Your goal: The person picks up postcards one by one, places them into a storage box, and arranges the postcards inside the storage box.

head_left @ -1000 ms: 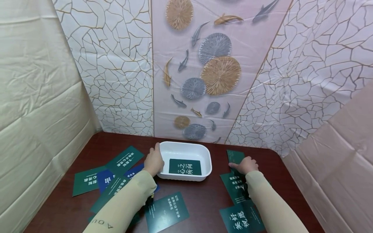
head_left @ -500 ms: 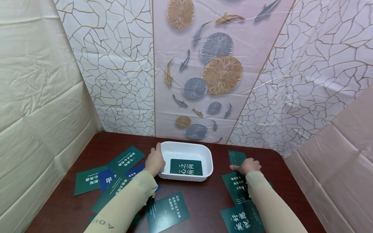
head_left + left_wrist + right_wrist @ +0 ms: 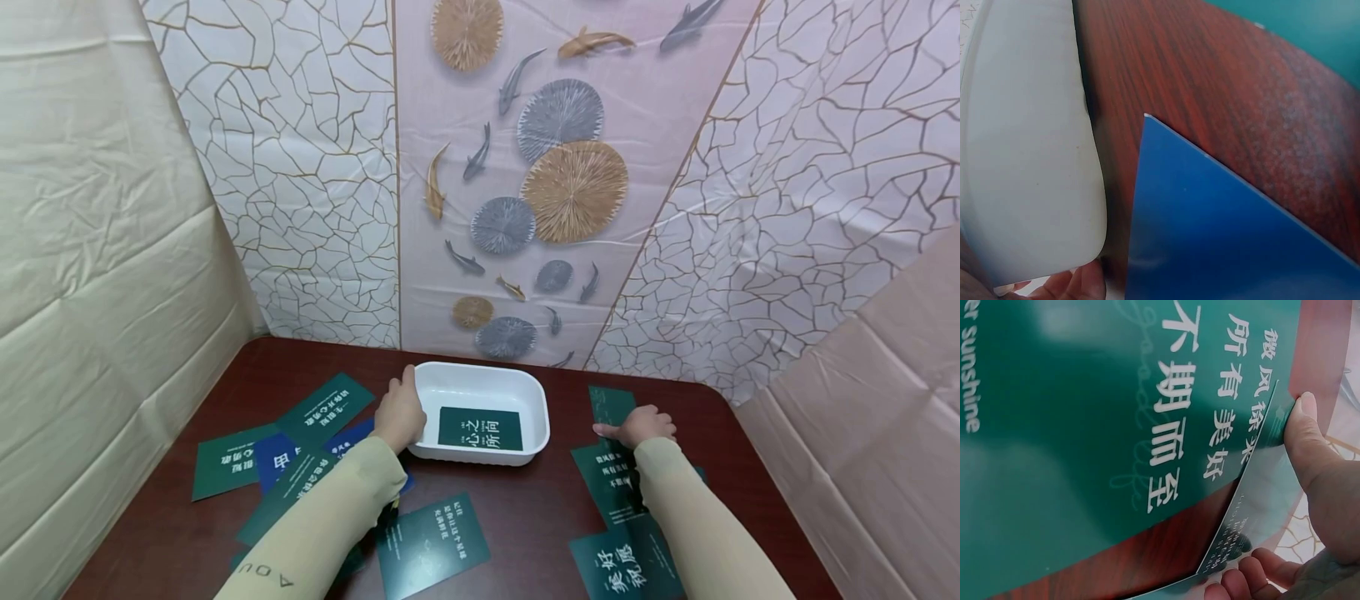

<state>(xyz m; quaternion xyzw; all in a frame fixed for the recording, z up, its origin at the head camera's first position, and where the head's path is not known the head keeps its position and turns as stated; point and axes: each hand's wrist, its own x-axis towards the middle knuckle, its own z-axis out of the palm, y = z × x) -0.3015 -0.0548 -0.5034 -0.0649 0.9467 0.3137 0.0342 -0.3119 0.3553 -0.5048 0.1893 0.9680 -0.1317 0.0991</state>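
Observation:
My left hand (image 3: 400, 414) grips the left end of a white plastic dish (image 3: 465, 456). In the left wrist view, its fingertips (image 3: 1090, 278) curl beneath the dish's pale wall (image 3: 1035, 137). A green card (image 3: 480, 429) with white characters lies inside the dish. On the right, my right hand (image 3: 643, 427) spans a green card (image 3: 611, 403), thumb along one edge and bent fingers at the opposite edge. That card overlaps another lettered green card (image 3: 603, 479), which fills much of the right wrist view. My forearm partly covers the cards below.
Green and blue cards, such as a green one (image 3: 322, 412) and a blue one (image 3: 273, 462), overlap left of the dish. A single green card (image 3: 432, 546) lies in front. More cards (image 3: 611, 562) lie near right. Patterned cloth (image 3: 510, 167) hangs behind the dark wooden table (image 3: 525, 517).

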